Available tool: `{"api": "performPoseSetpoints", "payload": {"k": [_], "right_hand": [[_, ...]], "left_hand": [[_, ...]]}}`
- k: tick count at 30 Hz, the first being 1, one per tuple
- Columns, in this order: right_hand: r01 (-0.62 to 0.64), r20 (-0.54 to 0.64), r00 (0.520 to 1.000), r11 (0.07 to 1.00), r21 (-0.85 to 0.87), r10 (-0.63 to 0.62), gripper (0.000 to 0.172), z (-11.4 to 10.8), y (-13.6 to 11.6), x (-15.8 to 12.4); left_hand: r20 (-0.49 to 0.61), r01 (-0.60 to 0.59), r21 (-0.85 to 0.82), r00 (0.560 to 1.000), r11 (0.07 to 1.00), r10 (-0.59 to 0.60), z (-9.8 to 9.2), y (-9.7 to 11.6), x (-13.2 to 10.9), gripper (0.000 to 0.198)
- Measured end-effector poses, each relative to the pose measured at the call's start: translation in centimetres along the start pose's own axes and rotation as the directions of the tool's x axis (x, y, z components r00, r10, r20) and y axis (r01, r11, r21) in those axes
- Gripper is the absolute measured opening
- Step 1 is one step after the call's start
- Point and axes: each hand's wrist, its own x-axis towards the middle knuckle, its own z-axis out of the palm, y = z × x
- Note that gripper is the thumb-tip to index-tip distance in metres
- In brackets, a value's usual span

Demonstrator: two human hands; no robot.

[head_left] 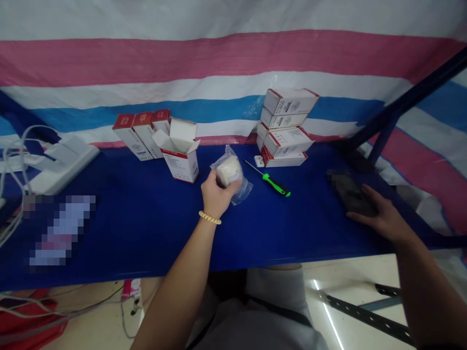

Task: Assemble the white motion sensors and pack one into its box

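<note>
My left hand (218, 194), wearing a beaded yellow bracelet, is closed around a white object in a clear plastic bag (229, 171); its exact kind is hidden by the wrapping. Just left of it stands an upright white-and-red carton (181, 165) with its flaps up. To the right lies a screwdriver (275, 183) with a green and black handle, its shaft pointing up and left. At the table's right side, my right hand (383, 214) grips a dark phone (352, 194) between thumb and fingers; the phone's face is partly blurred out.
Red-topped cartons (133, 136) stand at the back left. Several more boxes are stacked (288, 129) at the back right, beside a small white piece (259, 161). A white power strip (63, 163) with cables and a pixelated item (63, 231) occupy the left of the blue table (146, 233).
</note>
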Motion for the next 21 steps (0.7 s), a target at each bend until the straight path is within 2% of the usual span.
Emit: {"api": "performPoseSetpoints", "payload": {"k": [4,6,7,10,12,15,21], "right_hand": [[-0.045,0.049,0.998,0.999,-0.008,0.046,0.114,-0.2,-0.8,0.3],[-0.066,0.031,0.998,0.995,0.079,0.064,0.109,-0.3,-1.1,0.1],[-0.086,0.027,0.996,0.981,0.174,0.083,0.105,-0.3,-1.1,0.0],[-0.18,0.008,0.979,0.835,0.519,0.206,0.085,-0.5,-0.5,-0.4],[-0.215,0.016,0.963,0.731,0.648,0.268,0.073,-0.6,0.1,-0.5],[-0.243,0.046,0.956,0.694,0.678,0.29,0.063,-0.9,0.8,-0.3],[-0.26,0.076,0.957,0.708,0.657,0.281,0.062,-1.3,0.7,-0.4]], "left_hand": [[0.008,-0.011,0.0,1.0,1.0,0.011,0.1,0.0,0.0,0.046],[0.015,-0.014,-0.002,1.0,1.0,0.014,0.1,0.0,0.0,0.047],[0.015,-0.016,-0.003,1.0,1.0,0.016,0.0,0.0,0.0,0.047],[0.009,-0.013,-0.005,1.0,1.0,0.013,-0.1,0.2,0.0,0.047],[0.007,-0.001,-0.009,1.0,1.0,0.002,-0.1,0.4,0.0,0.047],[0.003,0.003,-0.027,1.0,1.0,-0.003,0.0,0.5,0.0,0.046],[0.016,-0.022,-0.075,1.0,0.997,0.023,0.1,0.5,0.0,0.046]]}}
